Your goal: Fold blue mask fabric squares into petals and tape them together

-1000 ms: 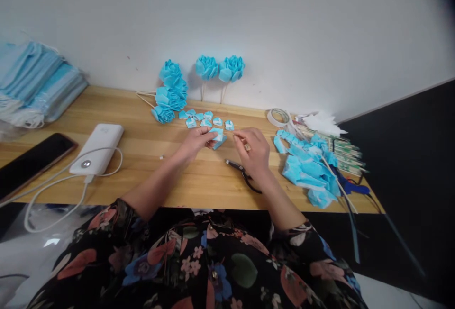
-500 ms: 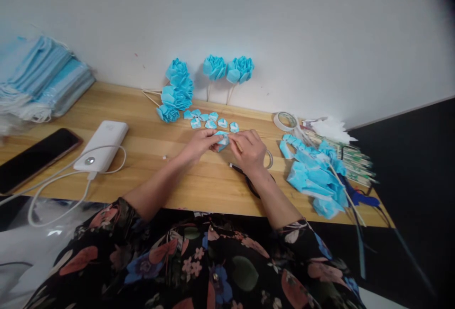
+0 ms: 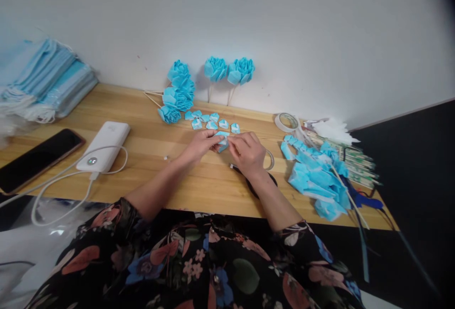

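Between the thumb and fingers of my left hand (image 3: pixel 202 145) is a small folded blue petal (image 3: pixel 222 141) with a whitish inner side. My right hand (image 3: pixel 249 153) is closed in a pinch at the petal's right edge, its fingertips touching it; whether a small bit of something else is between them I cannot make out. Just beyond my hands lie several similar folded petals (image 3: pixel 212 120) on the wooden table (image 3: pixel 206 186). Behind these are blue flowers (image 3: pixel 178 96) on thin sticks, some lying in a cluster at the left, two leaning against the wall.
At the left are a stack of blue face masks (image 3: pixel 53 79), a phone (image 3: pixel 40 159) and a white power bank (image 3: pixel 104 145) with its cable. To the right are a tape roll (image 3: pixel 287 122), crumpled blue material (image 3: pixel 309 178) and blue-handled scissors (image 3: pixel 366 201). A black cable (image 3: pixel 254 186) lies under my right forearm.
My right fingertips have shifted very slightly left along the petal. Both hands keep their hold, and the whole view has moved a little.
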The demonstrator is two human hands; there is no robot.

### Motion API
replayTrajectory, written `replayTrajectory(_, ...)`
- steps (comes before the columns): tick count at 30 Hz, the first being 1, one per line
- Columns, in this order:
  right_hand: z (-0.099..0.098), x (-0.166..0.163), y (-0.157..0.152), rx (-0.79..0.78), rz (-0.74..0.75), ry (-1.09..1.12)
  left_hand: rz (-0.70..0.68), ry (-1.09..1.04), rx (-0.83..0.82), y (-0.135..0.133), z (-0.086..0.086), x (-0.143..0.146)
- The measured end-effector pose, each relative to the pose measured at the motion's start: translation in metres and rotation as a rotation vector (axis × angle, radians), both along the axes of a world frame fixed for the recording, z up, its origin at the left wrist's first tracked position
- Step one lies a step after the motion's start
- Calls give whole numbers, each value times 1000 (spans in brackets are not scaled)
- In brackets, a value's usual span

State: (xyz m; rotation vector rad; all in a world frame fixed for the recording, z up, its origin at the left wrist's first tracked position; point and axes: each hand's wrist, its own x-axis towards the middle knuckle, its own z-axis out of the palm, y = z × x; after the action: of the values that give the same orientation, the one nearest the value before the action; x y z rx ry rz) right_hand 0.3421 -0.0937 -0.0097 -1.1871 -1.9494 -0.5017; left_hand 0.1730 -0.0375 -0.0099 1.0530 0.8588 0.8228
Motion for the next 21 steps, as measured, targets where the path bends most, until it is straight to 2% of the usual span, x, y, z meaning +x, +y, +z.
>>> replayTrajectory(6,0,-2,-1,-18,-7,-41,-25,-41,5,0,-2,1)
replayTrajectory(13,3,1,-2,-27,17,-64,-41,-122,-89,2,-4,1)
replayTrajectory(17,2,1,-4,-82,63,-81,-8,-128,-128,4,-4,1)
replayTrajectory(19,0,2,-4,-124,94,-13,-5,-101,-120,5,-3,1)
replayTrajectory(21,-1,4,-3,-186,127,157,-12,-52,-82,5,-3,0)
